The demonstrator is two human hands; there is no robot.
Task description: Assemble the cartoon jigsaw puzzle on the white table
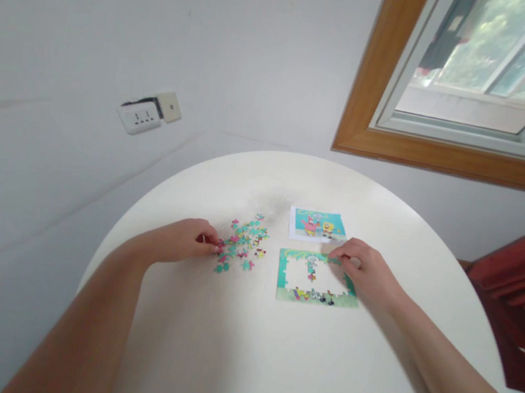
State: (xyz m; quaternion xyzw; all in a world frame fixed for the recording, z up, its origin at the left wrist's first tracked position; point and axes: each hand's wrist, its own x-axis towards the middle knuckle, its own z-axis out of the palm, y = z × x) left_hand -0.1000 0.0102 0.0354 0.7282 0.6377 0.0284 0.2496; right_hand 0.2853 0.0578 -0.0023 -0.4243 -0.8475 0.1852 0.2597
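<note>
A loose pile of small teal, pink and yellow puzzle pieces (245,239) lies on the round white table. At the pile's left edge my left hand (191,240) has its thumb and fingertips pinched on a pink piece. To the right is a puzzle (314,298) with its border joined, a short column of pieces hanging from the top edge, and bare gaps inside. My right hand (363,263) is at the puzzle's upper right corner, fingers pressed together; whatever they hold, if anything, is too small to name.
A picture card (318,225) with cartoon figures lies just behind the puzzle. The round table (225,352) meets a white wall with a socket (140,117) at the left. A wood-framed window (456,159) is at the upper right, with red fabric (523,276) below.
</note>
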